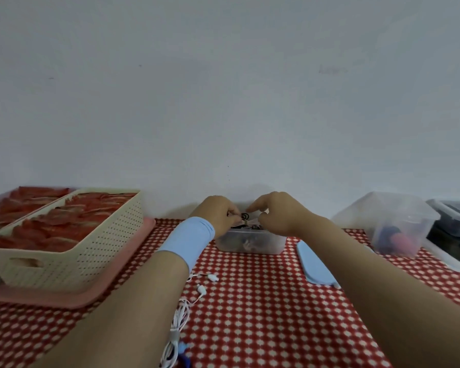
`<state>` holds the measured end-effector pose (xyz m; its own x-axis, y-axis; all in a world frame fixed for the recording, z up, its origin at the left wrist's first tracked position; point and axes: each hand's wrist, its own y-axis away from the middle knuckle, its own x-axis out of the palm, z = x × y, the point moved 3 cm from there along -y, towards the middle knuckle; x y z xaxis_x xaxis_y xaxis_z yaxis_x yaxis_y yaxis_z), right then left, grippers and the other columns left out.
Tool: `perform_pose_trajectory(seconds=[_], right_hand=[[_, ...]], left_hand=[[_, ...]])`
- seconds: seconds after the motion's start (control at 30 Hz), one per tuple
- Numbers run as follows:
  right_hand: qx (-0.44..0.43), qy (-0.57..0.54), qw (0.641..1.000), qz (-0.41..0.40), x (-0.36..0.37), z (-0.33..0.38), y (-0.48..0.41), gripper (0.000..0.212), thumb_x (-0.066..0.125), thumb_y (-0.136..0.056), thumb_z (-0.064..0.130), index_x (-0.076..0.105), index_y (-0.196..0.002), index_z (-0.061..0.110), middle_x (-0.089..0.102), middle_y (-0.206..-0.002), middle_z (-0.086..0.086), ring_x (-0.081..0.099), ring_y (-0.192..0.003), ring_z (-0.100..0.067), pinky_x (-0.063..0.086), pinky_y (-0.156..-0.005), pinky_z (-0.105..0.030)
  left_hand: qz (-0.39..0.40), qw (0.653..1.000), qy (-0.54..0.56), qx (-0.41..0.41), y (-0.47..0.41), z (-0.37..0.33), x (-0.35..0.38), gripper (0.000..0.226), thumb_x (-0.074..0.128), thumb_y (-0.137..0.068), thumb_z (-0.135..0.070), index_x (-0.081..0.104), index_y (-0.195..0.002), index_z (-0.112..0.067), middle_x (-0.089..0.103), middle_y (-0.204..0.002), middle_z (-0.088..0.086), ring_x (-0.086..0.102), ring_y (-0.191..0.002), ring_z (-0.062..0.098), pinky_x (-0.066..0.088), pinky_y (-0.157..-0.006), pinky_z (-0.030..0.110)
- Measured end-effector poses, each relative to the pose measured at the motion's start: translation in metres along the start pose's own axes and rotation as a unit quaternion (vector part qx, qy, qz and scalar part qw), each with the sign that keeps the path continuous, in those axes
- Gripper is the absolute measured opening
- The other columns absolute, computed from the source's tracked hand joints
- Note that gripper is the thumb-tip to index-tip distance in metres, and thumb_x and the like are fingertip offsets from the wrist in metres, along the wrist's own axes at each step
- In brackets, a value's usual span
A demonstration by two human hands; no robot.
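Left hand (218, 212) and right hand (276, 215) each pinch the coiled black cable (245, 216) above the clear box (271, 244) (blue lid (315, 264) set aside), seemingly to stow it.

Table (250, 314) under a red checked cloth, with pink tray (64, 301), small clear box (250, 243), blue lid (315, 264), white earphones (181, 314), clear tub (398, 229).

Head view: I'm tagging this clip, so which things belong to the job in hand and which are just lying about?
In use: left hand pinching the black cable coil; right hand close against it; clear box beneath them; probably its blue lid.
Lying about: white earphones, cream basket on pink tray, clear bin, dark bin.
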<state>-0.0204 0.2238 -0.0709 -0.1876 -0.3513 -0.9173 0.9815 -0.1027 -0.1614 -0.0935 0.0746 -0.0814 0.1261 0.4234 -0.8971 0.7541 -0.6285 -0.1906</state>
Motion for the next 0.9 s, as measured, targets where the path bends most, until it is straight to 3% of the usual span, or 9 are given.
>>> perform_pose_trajectory(seconds=[0.17, 0.23, 0.3, 0.37, 0.5, 0.6, 0.7, 0.8, 0.9], right_hand=[[-0.012, 0.036, 0.998, 0.058, 0.016, -0.001, 0.009, 0.041, 0.044, -0.097, 0.018, 0.07, -0.128, 0.027, 0.072, -0.121, 0.002, 0.048, -0.068, 0.003, 0.037, -0.067, -0.015], [-0.003, 0.027, 0.997, 0.066, 0.014, 0.001, 0.011, 0.04, 0.043, -0.099, 0.021, 0.068, -0.129, 0.028, 0.07, -0.125, 0.002, 0.054, -0.081, 0.001, 0.04, -0.076, -0.02], [0.006, -0.004, 0.999, 0.052, 0.006, 0.003, 0.016, 0.04, 0.044, -0.1, 0.024, 0.064, -0.134, 0.029, 0.062, -0.139, 0.003, 0.058, -0.114, -0.011, 0.04, -0.094, -0.024], [0.011, -0.027, 0.999, 0.013, -0.009, 0.004, 0.025, 0.044, 0.046, -0.097, 0.019, 0.06, -0.137, 0.03, 0.054, -0.147, 0.001, 0.055, -0.126, -0.016, 0.04, -0.097, -0.023], [0.013, -0.027, 0.999, -0.044, -0.041, -0.003, 0.059, 0.043, 0.046, -0.092, 0.002, 0.074, -0.117, 0.024, 0.069, -0.123, 0.0, 0.059, -0.085, -0.002, 0.038, -0.068, -0.005], [0.035, -0.03, 0.998, -0.048, -0.053, -0.013, 0.086, 0.038, 0.05, -0.087, 0.001, 0.079, -0.094, 0.024, 0.075, -0.099, 0.007, 0.066, -0.09, -0.008, 0.047, -0.074, -0.015], [0.069, -0.034, 0.996, -0.033, -0.062, -0.029, 0.123, 0.036, 0.052, -0.084, 0.003, 0.076, -0.078, 0.03, 0.074, -0.086, 0.009, 0.066, -0.072, -0.007, 0.053, -0.068, -0.021], [0.105, -0.025, 0.994, 0.021, -0.063, -0.051, 0.156, 0.033, 0.056, -0.088, 0.005, 0.075, -0.082, 0.031, 0.075, -0.088, 0.008, 0.065, -0.061, -0.007, 0.058, -0.069, -0.024], [0.139, 0.047, 0.988, 0.054, -0.061, -0.073, 0.177, 0.024, 0.064, -0.089, 0.016, 0.078, -0.096, 0.034, 0.072, -0.092, 0.018, 0.069, -0.077, -0.003, 0.057, -0.086, -0.025]], left_hand=[[0.047, 0.998, -0.04, -0.003, 0.006, 0.002, 0.01, 0.034, 0.05, -0.095, -0.04, 0.075, -0.089, -0.018, 0.071, -0.096, 0.006, 0.066, -0.088, 0.024, 0.054, -0.083, 0.042], [0.056, 0.997, -0.05, 0.0, 0.01, -0.001, 0.009, 0.03, 0.049, -0.096, -0.042, 0.074, -0.095, -0.027, 0.07, -0.096, -0.002, 0.064, -0.088, 0.02, 0.053, -0.083, 0.039], [0.032, 0.999, -0.032, 0.012, 0.016, -0.007, 0.003, 0.021, 0.052, -0.096, -0.04, 0.072, -0.098, -0.033, 0.068, -0.096, -0.006, 0.063, -0.091, 0.018, 0.051, -0.081, 0.034], [-0.004, 0.999, -0.027, 0.029, 0.021, -0.016, -0.003, 0.023, 0.055, -0.095, -0.038, 0.07, -0.114, -0.035, 0.065, -0.108, -0.006, 0.058, -0.104, 0.017, 0.049, -0.089, 0.036], [-0.052, 0.997, -0.015, 0.05, 0.041, -0.054, -0.008, 0.028, 0.059, -0.095, -0.031, 0.067, -0.122, -0.027, 0.059, -0.125, -0.005, 0.052, -0.118, 0.015, 0.044, -0.103, 0.035], [-0.065, 0.995, 0.015, 0.067, 0.059, -0.088, -0.002, 0.018, 0.058, -0.095, -0.029, 0.07, -0.109, -0.031, 0.06, -0.111, -0.008, 0.056, -0.103, 0.011, 0.048, -0.095, 0.031], [-0.012, 0.995, 0.064, 0.076, 0.079, -0.12, 0.017, 0.018, 0.055, -0.095, -0.027, 0.069, -0.107, -0.029, 0.064, -0.102, -0.012, 0.058, -0.092, 0.008, 0.045, -0.081, 0.02], [0.041, 0.994, 0.053, 0.088, 0.09, -0.147, 0.044, 0.022, 0.057, -0.094, -0.024, 0.072, -0.11, -0.025, 0.069, -0.114, -0.007, 0.062, -0.097, 0.012, 0.046, -0.084, 0.022], [0.086, 0.991, 0.013, 0.099, 0.094, -0.166, 0.069, 0.03, 0.057, -0.096, -0.022, 0.068, -0.123, -0.025, 0.062, -0.133, -0.003, 0.059, -0.116, 0.018, 0.045, -0.099, 0.028]])
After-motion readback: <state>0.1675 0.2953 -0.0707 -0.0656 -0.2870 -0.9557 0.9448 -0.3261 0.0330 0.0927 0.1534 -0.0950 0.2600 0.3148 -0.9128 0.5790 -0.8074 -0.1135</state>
